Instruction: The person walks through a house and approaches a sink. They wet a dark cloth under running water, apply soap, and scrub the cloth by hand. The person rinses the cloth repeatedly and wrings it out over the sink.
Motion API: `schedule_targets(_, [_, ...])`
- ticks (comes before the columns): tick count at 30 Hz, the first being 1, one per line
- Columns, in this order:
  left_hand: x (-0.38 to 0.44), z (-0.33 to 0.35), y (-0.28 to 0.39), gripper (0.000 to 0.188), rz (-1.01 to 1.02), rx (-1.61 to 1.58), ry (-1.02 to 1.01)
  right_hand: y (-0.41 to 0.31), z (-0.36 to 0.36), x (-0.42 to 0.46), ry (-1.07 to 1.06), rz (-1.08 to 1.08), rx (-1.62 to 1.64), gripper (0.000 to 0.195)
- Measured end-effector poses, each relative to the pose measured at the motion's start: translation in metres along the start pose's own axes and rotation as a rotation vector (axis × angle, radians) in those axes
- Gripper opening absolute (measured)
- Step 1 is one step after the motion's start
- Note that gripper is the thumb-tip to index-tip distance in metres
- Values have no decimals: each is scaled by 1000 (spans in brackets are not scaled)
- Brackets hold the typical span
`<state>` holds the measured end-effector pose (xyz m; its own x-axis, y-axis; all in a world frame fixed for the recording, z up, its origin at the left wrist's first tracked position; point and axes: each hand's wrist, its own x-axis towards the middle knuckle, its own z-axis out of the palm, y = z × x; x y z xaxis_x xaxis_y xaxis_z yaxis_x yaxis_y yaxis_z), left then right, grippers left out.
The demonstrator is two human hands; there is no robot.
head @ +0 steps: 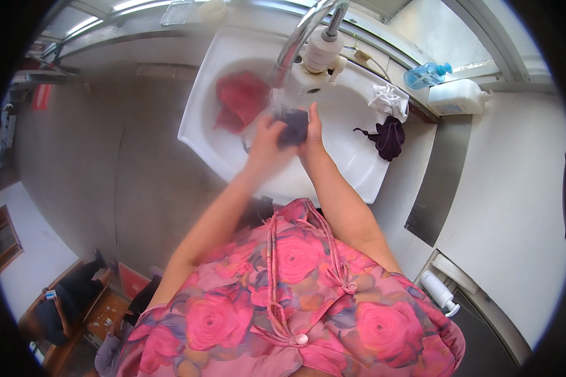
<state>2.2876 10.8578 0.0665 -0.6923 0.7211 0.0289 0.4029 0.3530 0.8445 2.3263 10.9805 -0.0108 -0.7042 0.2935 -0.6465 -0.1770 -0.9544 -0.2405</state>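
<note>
Over a white washbasin (pixel 187 118), both hands are at a dark bluish object (pixel 295 127), perhaps folded cloth, under running water from a chrome faucet (pixel 295 42). My left hand (pixel 270 136) is blurred, its fingers on the object's left side. My right hand (pixel 313 129) holds it from the right, thumb pointing up. A wet red cloth (pixel 240 99) lies in the basin, left of the hands. At the basin's right edge, a white cloth (pixel 387 101) and a dark purple cloth (pixel 390 137) are draped, one just below the other.
A blue pump bottle (pixel 424 75) and a white plastic jug (pixel 457 97) stand right of the basin. A white pump bottle (pixel 438 290) is at lower right. Two other people are partly seen at lower left, one a seated person (pixel 59 306) with a small device.
</note>
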Motion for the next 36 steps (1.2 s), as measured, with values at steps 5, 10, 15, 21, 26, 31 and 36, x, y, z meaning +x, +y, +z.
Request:
schedule_targets(5, [-5,18,30,34,40,166,-88,26,-29,15,-221,104,-37,35])
schedule_targets(10, [59,2,-40,25,-328,1,18,47,20,-12,123,23,-187,32])
schedule_targets(15, [45,28,-29,26,-223,-64,104,26,-49,18,-539,50,181,25])
schedule_targets(21, [66,42,-125,28,-230,25,-136,32,-57,24,-124,-543,-849,33])
schedule_targets(26, [69,3,-120,31,-336,270,277,-11,0,-48,122,-219,-706,48])
schedule_targets(31, [72,19,-193,37,-851,-97,347,-7,-20,-35,72,-269,-1160,49])
schedule_targets(36, [93,-9,-164,29,-458,-336,146,-16,-15,-39,108,-278,-1111,49])
